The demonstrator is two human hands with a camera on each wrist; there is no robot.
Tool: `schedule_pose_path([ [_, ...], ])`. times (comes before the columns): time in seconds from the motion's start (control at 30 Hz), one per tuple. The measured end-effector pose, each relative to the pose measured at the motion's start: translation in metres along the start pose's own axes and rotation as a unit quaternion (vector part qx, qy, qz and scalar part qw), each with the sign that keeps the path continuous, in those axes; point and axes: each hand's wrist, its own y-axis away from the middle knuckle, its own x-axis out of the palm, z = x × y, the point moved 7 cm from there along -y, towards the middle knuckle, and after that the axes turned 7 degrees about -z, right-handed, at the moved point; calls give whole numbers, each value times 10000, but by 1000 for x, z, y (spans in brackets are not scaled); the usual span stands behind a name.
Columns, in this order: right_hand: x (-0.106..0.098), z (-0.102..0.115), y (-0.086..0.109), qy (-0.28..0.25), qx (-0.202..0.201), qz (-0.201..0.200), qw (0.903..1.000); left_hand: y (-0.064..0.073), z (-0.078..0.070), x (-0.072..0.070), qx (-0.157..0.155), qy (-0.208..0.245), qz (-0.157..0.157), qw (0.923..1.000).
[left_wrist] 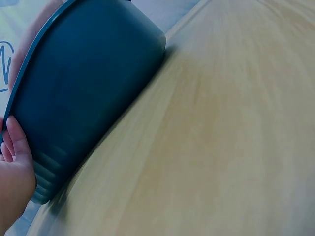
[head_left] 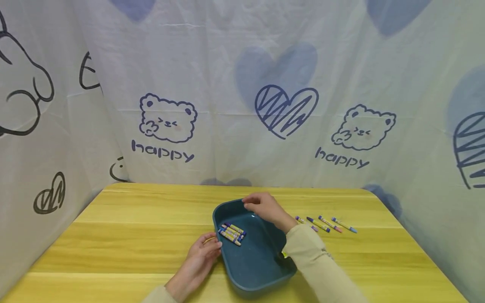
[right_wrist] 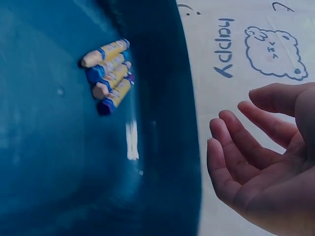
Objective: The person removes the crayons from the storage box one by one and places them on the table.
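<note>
bin (head_left: pixel 257 256): in the head view, on the table (head_left: pixel 132 235), wood showing past both sides, more widely on its left.
bunched crayons (head_left: pixel 231 235): inside the bin, by its left wall; bin floor stretches from them to the near edge.
loose crayons (head_left: pixel 317 224): four, right of the bin.
left hand (left_wrist: pixel 15 172): in the left wrist view, gripping the bin's rim.
right hand (right_wrist: pixel 261 162): in the right wrist view, released, fingers loosely bent, just past the bin's edge, a gap showing.

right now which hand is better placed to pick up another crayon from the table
Probably the right hand: empty and nearer the loose crayons, while the left hand holds the bin at its left side.
</note>
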Motion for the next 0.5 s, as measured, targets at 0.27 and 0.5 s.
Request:
schedule_pose_path([
  [0.27, 18, -12, -5, -42, 189, 117, 9997, -1, 2, 0, -58, 12, -99, 9999],
  [0.5, 33, -23, -14, 43, 390, 250, 9989, 0, 2, 0, -66, -19, -110, 9999],
])
